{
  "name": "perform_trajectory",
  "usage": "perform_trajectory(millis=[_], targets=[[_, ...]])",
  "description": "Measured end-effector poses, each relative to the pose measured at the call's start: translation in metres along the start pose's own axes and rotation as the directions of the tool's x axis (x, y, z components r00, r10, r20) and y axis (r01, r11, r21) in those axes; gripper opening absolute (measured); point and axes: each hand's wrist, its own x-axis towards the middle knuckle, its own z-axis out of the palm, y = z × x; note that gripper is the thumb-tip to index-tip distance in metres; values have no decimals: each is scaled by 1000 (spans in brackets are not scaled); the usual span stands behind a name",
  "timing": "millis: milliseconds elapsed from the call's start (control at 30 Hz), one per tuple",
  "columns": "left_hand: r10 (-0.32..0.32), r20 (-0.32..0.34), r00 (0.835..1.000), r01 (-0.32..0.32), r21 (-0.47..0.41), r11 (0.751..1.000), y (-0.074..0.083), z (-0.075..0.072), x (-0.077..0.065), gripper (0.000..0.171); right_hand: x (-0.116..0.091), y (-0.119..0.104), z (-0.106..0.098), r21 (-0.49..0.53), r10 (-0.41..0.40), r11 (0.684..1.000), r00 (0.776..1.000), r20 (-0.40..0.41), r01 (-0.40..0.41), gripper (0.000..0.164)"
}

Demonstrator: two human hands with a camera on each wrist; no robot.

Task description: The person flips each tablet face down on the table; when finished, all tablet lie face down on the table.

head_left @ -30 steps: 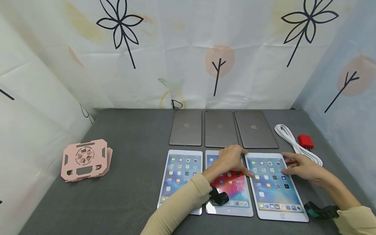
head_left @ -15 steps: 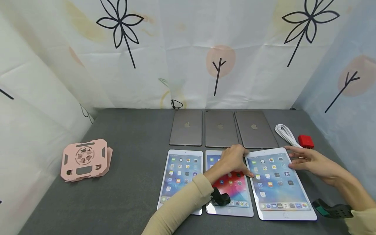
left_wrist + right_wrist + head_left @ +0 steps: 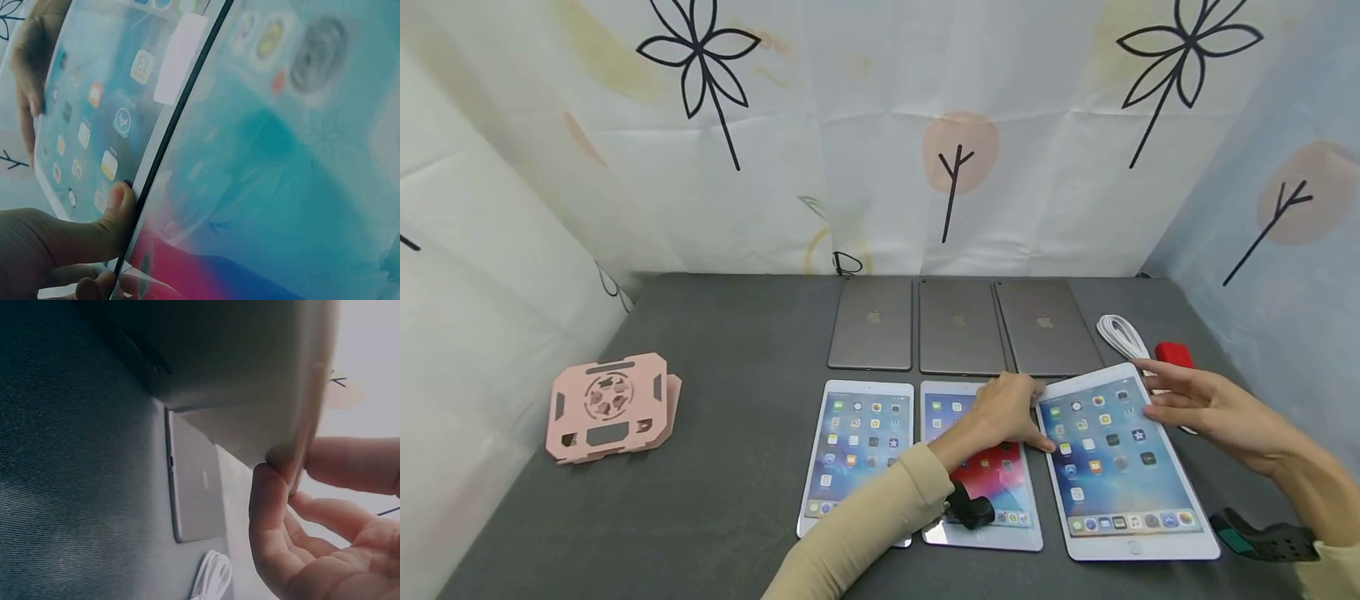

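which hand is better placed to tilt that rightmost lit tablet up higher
Probably the right hand: it pinches the far right corner, where the tablet stands raised off the table. The left hand grips the left edge.

Apple logos are marking three flat grey metal tablets near the far edge of the desk. On a white-framed rectangular tablet toward the right edge, one icon is showing a stylised "A", another icon apparently "13".

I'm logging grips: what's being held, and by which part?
The rightmost white tablet: left hand on its upper left edge, right hand at its upper right corner.
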Motion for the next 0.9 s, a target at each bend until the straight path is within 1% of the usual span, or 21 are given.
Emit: perform_trajectory(millis=[67, 167, 300, 400, 500, 667, 733, 800, 833, 900], targets=[[2, -12, 1000, -2, -9, 1000, 3, 3, 0, 55, -2, -2, 0, -20, -1, 1000, 1000, -23, 0, 71], [19, -23, 1000, -20, -14, 1000, 8, 7, 1, 53, -6, -4, -1, -11, -29, 1000, 999, -34, 29, 67], [70, 2, 998, -69, -22, 997, 13, 12, 1, 48, -10, -7, 0, 28, -83, 996, 996, -38, 84, 64], [98, 22, 995, -98, -21, 995, 15, 14, 2, 48, -12, -8, 3, 26, -105, 994, 993, -53, 107, 64], [100, 25, 995, -100, -24, 995, 15, 16, 3, 49, -12, -12, 7, -1, -121, 993, 990, -71, 121, 65], [87, 36, 996, -85, -55, 995, 16, 18, 5, 47, -10, -21, 14, -67, -135, 989, 986, -96, 129, 65], [98, 47, 994, -94, -80, 992, 15, 18, 5, 47, -9, -25, 17, -85, -142, 987, 984, -105, 133, 65], [139, 65, 988, -130, -128, 983, 11, 16, 7, 46, -8, -29, 20, -98, -149, 986, 982, -115, 138, 66], [164, 79, 983, -149, -167, 975, 8, 14, 8, 46, -8, -30, 21, -97, -152, 985, 981, -118, 141, 66], [212, 108, 971, -177, -267, 947, 3, 8, 9, 55, -6, -32, 23, -96, -156, 985, 980, -123, 145, 66]])
